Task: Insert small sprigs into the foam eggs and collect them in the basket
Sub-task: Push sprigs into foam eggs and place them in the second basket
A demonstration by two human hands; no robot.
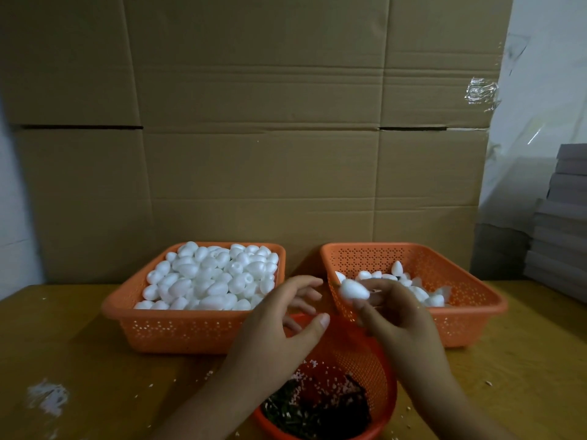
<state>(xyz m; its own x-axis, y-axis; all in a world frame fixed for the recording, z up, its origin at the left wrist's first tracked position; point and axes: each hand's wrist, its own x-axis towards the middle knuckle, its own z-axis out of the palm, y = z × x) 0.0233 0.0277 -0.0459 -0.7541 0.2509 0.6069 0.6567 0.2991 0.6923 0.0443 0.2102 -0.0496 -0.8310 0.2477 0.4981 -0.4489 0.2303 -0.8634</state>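
**1 egg held over the basket rim, sprig unseen**

Right hand point(394, 315) pinches a foam egg point(354, 291) above the right basket point(470, 315); left hand point(286, 325) hangs slack-fingered, holding nothing. Released early, the egg could bounce outside; hard pinching may dent foam.

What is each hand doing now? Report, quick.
Left hand: open, fingers loosely curled, holding nothing.
Right hand: pinching a foam egg.
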